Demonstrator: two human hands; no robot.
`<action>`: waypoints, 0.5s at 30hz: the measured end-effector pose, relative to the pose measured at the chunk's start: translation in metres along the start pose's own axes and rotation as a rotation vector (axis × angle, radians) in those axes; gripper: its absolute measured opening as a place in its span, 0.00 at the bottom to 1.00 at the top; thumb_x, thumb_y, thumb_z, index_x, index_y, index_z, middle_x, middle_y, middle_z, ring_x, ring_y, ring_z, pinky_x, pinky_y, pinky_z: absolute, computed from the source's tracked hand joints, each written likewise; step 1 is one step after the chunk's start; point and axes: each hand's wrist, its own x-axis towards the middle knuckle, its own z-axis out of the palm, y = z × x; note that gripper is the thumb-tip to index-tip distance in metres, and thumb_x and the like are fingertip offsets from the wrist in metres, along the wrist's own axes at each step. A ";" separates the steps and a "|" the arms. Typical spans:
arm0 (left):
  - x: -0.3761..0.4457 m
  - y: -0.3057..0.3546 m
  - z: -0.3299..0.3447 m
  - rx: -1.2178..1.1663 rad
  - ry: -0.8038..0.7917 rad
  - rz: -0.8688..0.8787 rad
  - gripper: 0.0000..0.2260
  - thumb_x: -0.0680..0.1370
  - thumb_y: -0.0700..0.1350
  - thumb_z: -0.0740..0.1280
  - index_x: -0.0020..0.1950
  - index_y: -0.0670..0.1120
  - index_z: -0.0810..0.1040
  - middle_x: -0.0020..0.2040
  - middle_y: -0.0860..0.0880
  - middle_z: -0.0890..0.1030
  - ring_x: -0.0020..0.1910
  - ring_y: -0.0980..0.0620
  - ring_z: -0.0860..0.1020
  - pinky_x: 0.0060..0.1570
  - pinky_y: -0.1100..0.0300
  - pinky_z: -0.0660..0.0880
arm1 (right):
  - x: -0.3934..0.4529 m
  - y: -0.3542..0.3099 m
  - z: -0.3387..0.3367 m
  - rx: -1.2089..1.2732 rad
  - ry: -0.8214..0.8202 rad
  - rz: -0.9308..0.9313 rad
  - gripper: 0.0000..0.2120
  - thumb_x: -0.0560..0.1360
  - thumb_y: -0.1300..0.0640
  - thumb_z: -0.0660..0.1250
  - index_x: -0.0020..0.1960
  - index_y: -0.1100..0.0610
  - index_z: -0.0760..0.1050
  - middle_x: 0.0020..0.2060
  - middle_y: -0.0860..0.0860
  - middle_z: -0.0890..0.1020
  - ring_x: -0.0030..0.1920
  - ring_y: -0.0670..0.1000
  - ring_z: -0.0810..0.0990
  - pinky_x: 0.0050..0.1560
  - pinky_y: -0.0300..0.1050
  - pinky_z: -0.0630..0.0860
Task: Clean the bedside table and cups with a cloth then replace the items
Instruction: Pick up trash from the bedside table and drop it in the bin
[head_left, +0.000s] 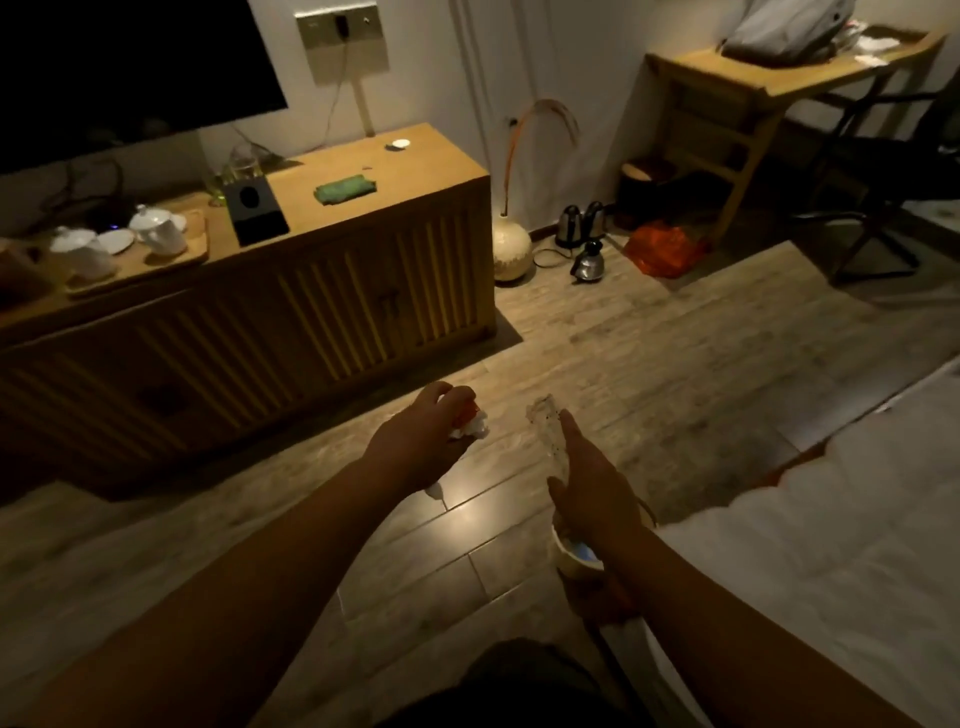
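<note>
My left hand (423, 434) is closed around crumpled white paper with something red (470, 421) in it, held out over the wooden floor. My right hand (592, 493) holds a pale, speckled wrapper (545, 431) that sticks up past my fingers, and a paper cup (574, 553) hangs under the same wrist. A folded green cloth (344, 188) lies on top of the wooden cabinet (363, 291) ahead. White cups and lids (156, 228) sit on a wooden tray (156, 265) at the cabinet's left.
A black tissue box (254, 208) stands beside the cloth. A round vase (511, 249), kettles (587, 244) and an orange bag (665, 247) are on the floor by the wall. A desk (789, 78) is at the back right, the white bed (831, 519) on my right.
</note>
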 end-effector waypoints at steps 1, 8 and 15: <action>0.018 -0.002 0.002 0.000 -0.018 0.006 0.23 0.74 0.59 0.66 0.67 0.59 0.63 0.69 0.52 0.66 0.55 0.47 0.77 0.44 0.49 0.80 | 0.014 0.005 -0.002 -0.004 0.009 0.015 0.40 0.74 0.52 0.66 0.75 0.37 0.44 0.66 0.51 0.73 0.60 0.55 0.77 0.56 0.51 0.75; 0.152 0.014 0.037 -0.008 -0.178 0.168 0.23 0.75 0.60 0.64 0.67 0.59 0.62 0.70 0.52 0.65 0.55 0.47 0.77 0.44 0.50 0.79 | 0.070 0.050 -0.023 -0.111 0.018 0.248 0.38 0.77 0.52 0.66 0.77 0.43 0.45 0.70 0.51 0.68 0.63 0.53 0.74 0.63 0.49 0.72; 0.246 0.061 0.122 -0.026 -0.418 0.487 0.22 0.75 0.59 0.65 0.67 0.58 0.64 0.68 0.51 0.67 0.56 0.47 0.76 0.46 0.51 0.78 | 0.075 0.106 -0.008 -0.088 0.242 0.628 0.33 0.77 0.45 0.63 0.75 0.39 0.47 0.70 0.48 0.70 0.62 0.51 0.75 0.60 0.45 0.71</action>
